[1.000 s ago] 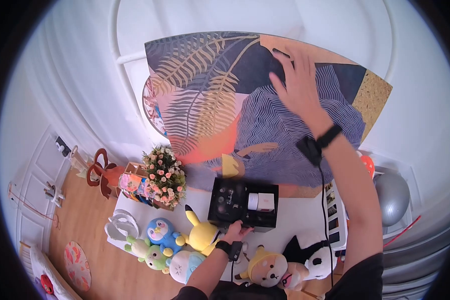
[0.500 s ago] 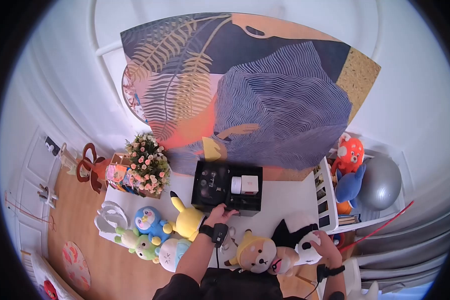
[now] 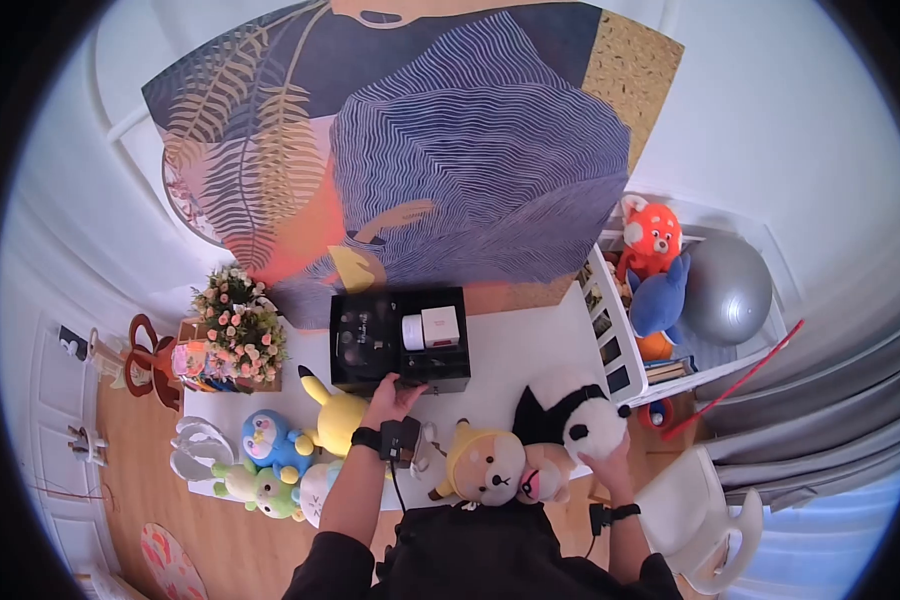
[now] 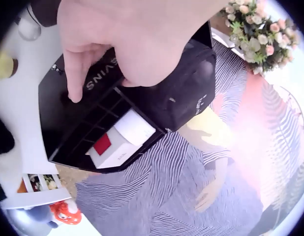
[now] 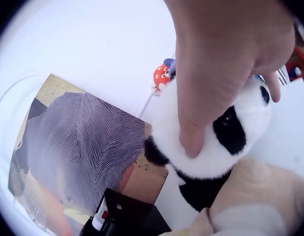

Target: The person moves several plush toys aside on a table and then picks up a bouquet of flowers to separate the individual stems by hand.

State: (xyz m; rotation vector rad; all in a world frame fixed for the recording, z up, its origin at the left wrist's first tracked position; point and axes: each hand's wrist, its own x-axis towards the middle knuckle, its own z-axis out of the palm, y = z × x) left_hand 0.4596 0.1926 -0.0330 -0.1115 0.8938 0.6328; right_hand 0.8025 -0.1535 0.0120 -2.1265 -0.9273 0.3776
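At the front of a black box [image 3: 400, 375], my left hand [image 3: 395, 398] grips the front wall, the thumb over the rim and a finger extended down its outer face. Inside the box lie a black packed item [image 4: 184, 93] and a white jar [image 3: 412, 331] beside a white carton [image 3: 440, 326]. My right hand [image 3: 608, 465] holds the head of a panda plush [image 5: 191, 164], thumb and fingers on either side of it. The panda sits at the table's right front corner, next to a Shiba plush in a yellow hood [image 3: 490, 465].
A large patterned board [image 3: 490, 150] leans behind the white table [image 3: 515, 350]. Several plush toys, including a blue penguin [image 3: 270, 437] and a yellow one [image 3: 338, 425], line the front left. Flowers [image 3: 238, 325] stand at left; a white crib-like bin [image 3: 620, 335] stands at right.
My right hand has come down from the board to the panda plush and taken hold of its head, which now sits higher. My left hand stays at the box. The view has swung right.
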